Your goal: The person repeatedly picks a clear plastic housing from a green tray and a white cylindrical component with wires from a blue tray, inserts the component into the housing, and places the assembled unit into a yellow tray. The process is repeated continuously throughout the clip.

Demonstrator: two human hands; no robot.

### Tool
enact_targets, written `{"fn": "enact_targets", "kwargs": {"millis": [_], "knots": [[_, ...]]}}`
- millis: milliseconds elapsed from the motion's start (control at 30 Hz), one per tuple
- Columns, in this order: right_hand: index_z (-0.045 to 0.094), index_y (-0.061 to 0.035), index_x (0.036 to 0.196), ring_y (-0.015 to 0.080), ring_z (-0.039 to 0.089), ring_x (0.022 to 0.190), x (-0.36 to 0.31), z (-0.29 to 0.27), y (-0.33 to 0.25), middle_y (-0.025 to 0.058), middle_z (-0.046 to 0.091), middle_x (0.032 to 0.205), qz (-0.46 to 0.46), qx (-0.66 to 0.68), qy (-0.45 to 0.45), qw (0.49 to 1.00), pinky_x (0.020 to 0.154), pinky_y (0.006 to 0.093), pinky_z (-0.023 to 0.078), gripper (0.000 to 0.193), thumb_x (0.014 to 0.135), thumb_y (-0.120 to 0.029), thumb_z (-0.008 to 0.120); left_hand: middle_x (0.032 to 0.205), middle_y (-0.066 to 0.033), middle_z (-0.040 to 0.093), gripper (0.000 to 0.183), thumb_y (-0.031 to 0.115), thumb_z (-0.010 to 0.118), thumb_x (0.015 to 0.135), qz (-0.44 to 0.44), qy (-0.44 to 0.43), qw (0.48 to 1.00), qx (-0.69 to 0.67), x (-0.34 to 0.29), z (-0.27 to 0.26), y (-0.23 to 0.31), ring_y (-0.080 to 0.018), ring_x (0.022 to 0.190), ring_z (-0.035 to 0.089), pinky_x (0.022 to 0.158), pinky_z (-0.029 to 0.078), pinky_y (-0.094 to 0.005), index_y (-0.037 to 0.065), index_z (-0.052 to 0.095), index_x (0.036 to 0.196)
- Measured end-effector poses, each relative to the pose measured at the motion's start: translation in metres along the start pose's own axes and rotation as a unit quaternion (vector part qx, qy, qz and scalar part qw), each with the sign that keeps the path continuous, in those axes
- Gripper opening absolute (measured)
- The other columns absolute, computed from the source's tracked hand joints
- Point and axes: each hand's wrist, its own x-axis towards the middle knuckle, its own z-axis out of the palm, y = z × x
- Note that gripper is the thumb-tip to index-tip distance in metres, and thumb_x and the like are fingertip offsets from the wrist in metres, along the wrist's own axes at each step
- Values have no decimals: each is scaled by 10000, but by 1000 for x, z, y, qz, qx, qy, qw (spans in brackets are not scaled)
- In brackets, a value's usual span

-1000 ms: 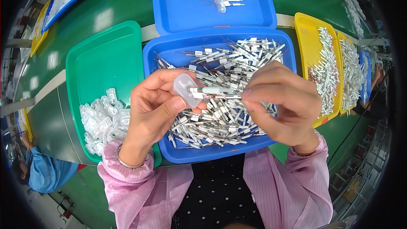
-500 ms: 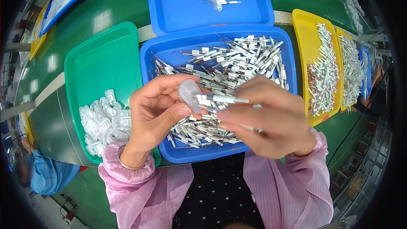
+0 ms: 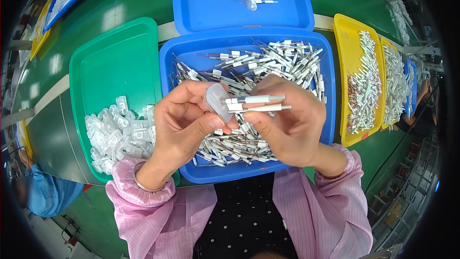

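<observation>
Between the fingers and thumb of my left hand [image 3: 179, 122] is a translucent oval plastic housing [image 3: 215, 100]. Two slim white-sleeved wire pieces [image 3: 256, 99] stick out of it to the right, side by side. My right hand [image 3: 294, 120] is closed around them, its thumb against the lower piece and its fingers behind; fingertips are partly hidden. Both hands are above a blue tray [image 3: 167, 50] heaped with similar white-sleeved wire pieces [image 3: 278, 62]. To the left, a green tray [image 3: 112, 62] contains a pile of clear plastic housings [image 3: 115, 134].
Beyond, another blue tray [image 3: 239, 21] bears several housings with wire pieces attached [image 3: 250, 1]. At right stand yellow trays [image 3: 347, 64] of thin white parts. A co-worker in a blue sleeve [image 3: 55, 192] is at lower left; another person's arm [image 3: 424, 91] shows at far right.
My right hand has shifted slightly, its thumb now at the lower wire piece, and both pieces now lie nearly parallel. My left hand still holds the housing, tilted a little differently.
</observation>
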Motion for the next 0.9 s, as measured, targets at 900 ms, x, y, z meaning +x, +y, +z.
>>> {"fn": "enact_targets", "kwargs": {"millis": [900], "knots": [[611,-4,748,232,587,652,138,-64,66,110,607,719,-44,-535,69,841,604,347,457,94,735,-96,597,839,-160,620,268,145,639,712,-175,227,399,871,-13,-77,70,-320,750,604,643,468,-412,-10,575,921]]}}
